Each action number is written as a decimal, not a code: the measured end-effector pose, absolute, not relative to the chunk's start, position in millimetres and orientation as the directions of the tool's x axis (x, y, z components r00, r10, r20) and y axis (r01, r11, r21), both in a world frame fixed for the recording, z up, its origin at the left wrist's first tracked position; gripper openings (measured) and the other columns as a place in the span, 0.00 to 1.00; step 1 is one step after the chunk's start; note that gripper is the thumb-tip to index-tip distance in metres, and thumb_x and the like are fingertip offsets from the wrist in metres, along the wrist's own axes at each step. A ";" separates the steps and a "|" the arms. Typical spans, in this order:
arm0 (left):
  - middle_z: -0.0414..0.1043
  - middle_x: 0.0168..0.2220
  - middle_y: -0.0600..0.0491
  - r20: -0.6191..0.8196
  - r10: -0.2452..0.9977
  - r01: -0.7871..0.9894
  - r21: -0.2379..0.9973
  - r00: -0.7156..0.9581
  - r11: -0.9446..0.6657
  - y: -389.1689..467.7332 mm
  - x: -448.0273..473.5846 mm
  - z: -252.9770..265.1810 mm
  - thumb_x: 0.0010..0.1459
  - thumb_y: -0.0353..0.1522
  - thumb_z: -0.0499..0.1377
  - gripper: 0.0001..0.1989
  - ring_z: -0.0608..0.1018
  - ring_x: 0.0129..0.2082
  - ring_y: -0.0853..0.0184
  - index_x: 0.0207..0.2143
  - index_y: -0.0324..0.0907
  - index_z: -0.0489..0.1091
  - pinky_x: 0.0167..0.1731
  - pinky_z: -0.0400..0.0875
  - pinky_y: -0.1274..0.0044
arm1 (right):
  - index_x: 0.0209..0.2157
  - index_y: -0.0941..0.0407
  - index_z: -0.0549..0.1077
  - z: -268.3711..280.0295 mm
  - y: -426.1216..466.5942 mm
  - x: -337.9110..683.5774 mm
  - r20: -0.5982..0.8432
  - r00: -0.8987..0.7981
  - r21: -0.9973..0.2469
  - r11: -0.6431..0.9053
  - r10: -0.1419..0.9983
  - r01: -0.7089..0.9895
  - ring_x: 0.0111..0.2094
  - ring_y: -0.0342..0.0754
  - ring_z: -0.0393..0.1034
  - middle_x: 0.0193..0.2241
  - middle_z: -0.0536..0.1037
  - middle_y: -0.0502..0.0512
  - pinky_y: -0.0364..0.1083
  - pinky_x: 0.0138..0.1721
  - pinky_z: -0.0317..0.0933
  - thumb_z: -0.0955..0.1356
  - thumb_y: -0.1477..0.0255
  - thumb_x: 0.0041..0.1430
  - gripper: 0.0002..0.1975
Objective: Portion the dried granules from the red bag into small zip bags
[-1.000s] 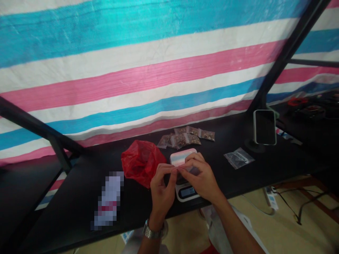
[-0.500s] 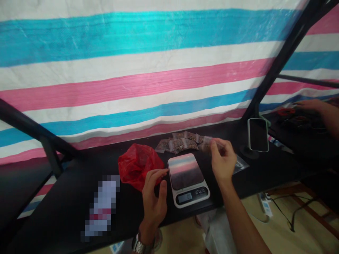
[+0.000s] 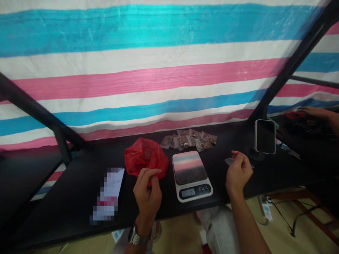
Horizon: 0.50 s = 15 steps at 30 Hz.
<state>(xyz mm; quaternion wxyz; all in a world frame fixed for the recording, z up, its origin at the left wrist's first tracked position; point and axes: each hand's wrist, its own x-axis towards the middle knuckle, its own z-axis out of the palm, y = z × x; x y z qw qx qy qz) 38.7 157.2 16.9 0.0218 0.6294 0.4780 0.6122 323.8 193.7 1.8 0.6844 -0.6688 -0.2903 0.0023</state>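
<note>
Swinging away from the filled packets [image 3: 189, 138] at the back of the table [image 3: 66, 208], the right hand [image 3: 238, 173] now pinches an empty clear bag [image 3: 230, 161] beside the bare scale [image 3: 191, 174]; the left hand [image 3: 147, 192], fingers curled and holding nothing, has dropped against the red bag [image 3: 145, 157], so a fresh round seems underway

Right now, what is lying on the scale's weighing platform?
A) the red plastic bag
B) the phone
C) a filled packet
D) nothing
D: the scale shows a bare platform that only reflects the striped tarp; the filled packets lie behind it, the red plastic bag beside it on the left, and the phone stands off to the right.
</note>
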 end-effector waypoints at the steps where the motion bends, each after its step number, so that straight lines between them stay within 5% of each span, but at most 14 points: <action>1: 0.74 0.27 0.57 0.749 0.617 0.598 0.616 -0.242 -0.512 155.5 36.9 16.1 0.63 0.23 0.55 0.13 0.76 0.26 0.70 0.32 0.43 0.76 0.29 0.68 0.78 | 0.33 0.56 0.79 0.8 194.0 325.5 0.388 0.843 -0.920 0.104 0.373 0.377 0.35 0.50 0.72 0.31 0.78 0.55 0.49 0.39 0.64 0.62 0.61 0.65 0.18; 6: 0.63 0.14 0.61 0.760 0.605 0.694 0.568 -0.236 -0.443 143.2 36.7 7.6 0.56 0.22 0.52 0.15 0.65 0.13 0.73 0.20 0.44 0.67 0.18 0.55 0.78 | 0.30 0.54 0.75 1.4 198.6 320.8 0.388 0.854 -0.921 0.138 0.347 0.363 0.32 0.49 0.69 0.27 0.73 0.51 0.48 0.37 0.62 0.62 0.60 0.65 0.17; 11: 0.63 0.13 0.59 0.821 0.571 0.661 0.438 -0.019 -0.609 114.4 64.3 2.1 0.56 0.24 0.52 0.15 0.67 0.13 0.72 0.18 0.45 0.65 0.19 0.58 0.76 | 0.29 0.53 0.73 10.1 181.0 301.1 0.432 0.830 -0.901 0.216 0.352 0.377 0.29 0.48 0.66 0.25 0.71 0.50 0.48 0.35 0.61 0.62 0.61 0.66 0.17; 15: 0.62 0.12 0.58 0.828 0.555 0.631 0.388 0.082 -0.672 56.1 94.5 -23.5 0.59 0.26 0.52 0.17 0.66 0.13 0.71 0.18 0.46 0.63 0.20 0.62 0.76 | 0.29 0.53 0.75 5.7 140.0 283.6 0.518 0.706 -0.855 0.255 0.483 0.452 0.30 0.50 0.68 0.26 0.73 0.52 0.48 0.35 0.62 0.62 0.60 0.69 0.18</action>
